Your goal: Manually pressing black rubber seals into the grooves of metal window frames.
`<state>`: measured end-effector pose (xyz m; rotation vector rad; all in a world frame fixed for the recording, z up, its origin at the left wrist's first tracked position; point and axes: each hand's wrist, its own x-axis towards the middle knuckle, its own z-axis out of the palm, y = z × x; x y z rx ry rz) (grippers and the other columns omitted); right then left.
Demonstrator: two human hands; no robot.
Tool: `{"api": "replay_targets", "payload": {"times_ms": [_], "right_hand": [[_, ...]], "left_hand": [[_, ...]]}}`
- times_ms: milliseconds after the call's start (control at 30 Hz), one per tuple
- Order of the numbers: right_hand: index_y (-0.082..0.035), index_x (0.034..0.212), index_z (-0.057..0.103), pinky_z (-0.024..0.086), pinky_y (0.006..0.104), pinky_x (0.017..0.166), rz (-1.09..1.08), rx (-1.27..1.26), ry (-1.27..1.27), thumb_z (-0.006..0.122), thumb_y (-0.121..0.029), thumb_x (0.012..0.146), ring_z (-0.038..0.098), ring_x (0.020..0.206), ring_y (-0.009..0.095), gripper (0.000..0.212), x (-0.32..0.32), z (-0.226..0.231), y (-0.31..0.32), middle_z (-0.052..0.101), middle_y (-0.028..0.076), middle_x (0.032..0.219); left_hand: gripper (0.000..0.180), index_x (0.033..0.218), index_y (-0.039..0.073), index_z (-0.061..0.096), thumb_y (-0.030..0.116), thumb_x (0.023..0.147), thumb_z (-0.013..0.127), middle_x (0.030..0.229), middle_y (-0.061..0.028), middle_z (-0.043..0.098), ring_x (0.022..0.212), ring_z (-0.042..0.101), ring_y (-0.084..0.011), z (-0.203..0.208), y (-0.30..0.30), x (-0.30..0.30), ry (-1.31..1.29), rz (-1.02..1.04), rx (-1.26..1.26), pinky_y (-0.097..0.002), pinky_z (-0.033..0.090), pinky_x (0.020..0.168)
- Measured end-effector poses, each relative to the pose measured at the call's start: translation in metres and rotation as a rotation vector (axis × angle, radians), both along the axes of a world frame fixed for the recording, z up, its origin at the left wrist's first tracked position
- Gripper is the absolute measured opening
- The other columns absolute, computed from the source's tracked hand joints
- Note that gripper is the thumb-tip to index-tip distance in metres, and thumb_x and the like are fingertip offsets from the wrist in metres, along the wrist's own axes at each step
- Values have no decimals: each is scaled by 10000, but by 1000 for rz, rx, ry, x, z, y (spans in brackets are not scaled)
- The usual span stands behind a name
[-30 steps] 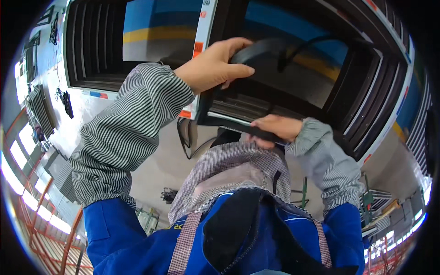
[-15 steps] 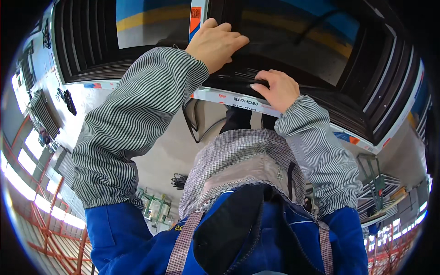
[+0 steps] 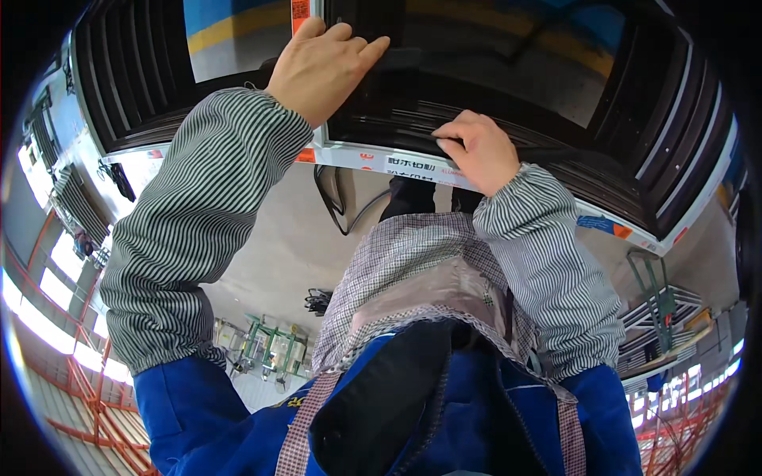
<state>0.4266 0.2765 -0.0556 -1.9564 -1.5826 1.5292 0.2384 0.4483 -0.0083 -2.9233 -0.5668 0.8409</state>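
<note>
Two hands [image 3: 324,70] [image 3: 482,152] curled at a dark frame [image 3: 381,125], grasp hard to tell, grey floor [image 3: 262,293], red beams [image 3: 98,401]

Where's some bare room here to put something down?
Open floor shows between the striped left sleeve and checked apron, above the green metalwork. It's crowded along the dark frame, where both the left hand and right hand are, and around the lower-right green stand.

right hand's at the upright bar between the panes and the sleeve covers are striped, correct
Not quite: the head view shows the left hand at the upright bar between the panes; the right hand is at the lower rail. The sleeve covers are striped.
</note>
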Motion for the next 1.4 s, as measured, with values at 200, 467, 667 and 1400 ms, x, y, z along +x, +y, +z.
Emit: {"api": "replay_targets", "payload": {"times_ms": [200, 467, 667, 1400], "right_hand": [[-81, 905, 698, 529, 369, 771, 58, 47, -53, 643, -137, 860, 638, 898, 245, 90, -7, 7, -4, 640, 24, 911], [-94, 901, 717, 542, 389, 713, -23, 0, -53, 664, -190, 842, 681, 787, 281, 125, -9, 5, -5, 710, 52, 871], [-107, 895, 717, 541, 390, 690, -28, 45, -112, 656, -175, 844, 681, 776, 274, 105, -14, 7, -5, 707, 61, 852], [-29, 1151, 580, 422, 385, 901, 107, 213, -98, 823, -268, 656, 542, 1031, 280, 601, -33, 22, -18, 567, 101, 1099]], "left_hand": [[524, 1443, 169, 485, 217, 933, 597, 1119, 24, 662, 1170, 518, -140, 3, -13, 17, 162, -6, 28, -310, 386, 991], [291, 1201, 147, 663, 180, 926, 576, 1350, -37, 546, 1262, 515, -201, -29, -18, -9, -321, -201, -496, -327, 436, 1065], [239, 1102, 88, 688, 173, 889, 621, 1068, -13, 654, 954, 659, -202, -25, -40, -8, 31, 218, -759, -342, 548, 826], [215, 1030, 56, 666, 145, 835, 670, 995, -63, 626, 958, 598, -270, -33, -95, -14, -420, 609, -782, -387, 504, 844]]}}
